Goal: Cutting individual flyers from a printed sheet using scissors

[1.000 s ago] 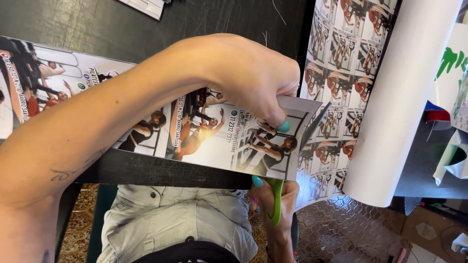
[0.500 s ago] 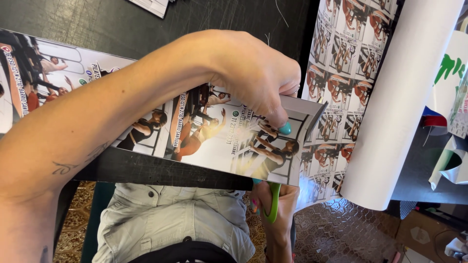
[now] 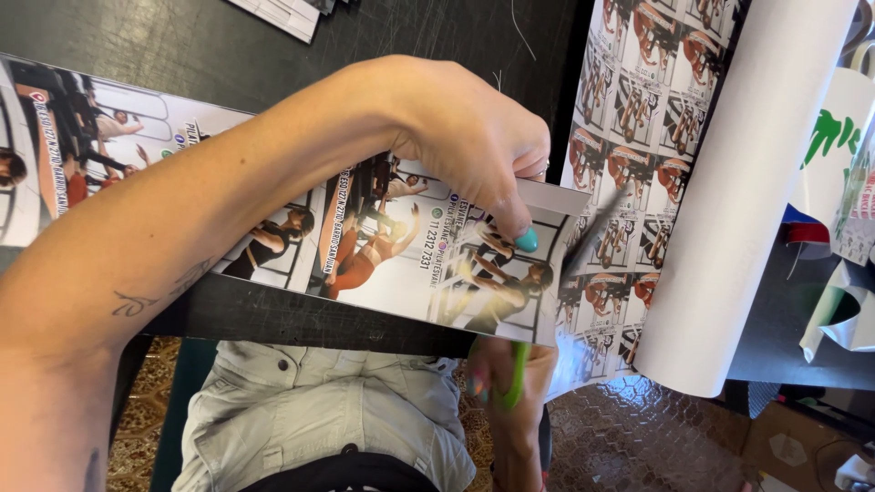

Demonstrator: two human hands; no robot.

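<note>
L hand [image 3: 474,146] on printed strip [image 3: 383,241]

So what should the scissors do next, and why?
Probably close and snip a little further up along the strip's edge. The left hand pins the printed strip flat, the right hand holds the green-handled scissors, and their blades sit at the strip's right end, the cut seemingly unfinished.

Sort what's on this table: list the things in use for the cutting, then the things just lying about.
In use:
left hand
printed strip
right hand
green-handled scissors

Lying about:
roll of printed sheet
paper pieces at the table's far edge
curled white and green scraps
</note>
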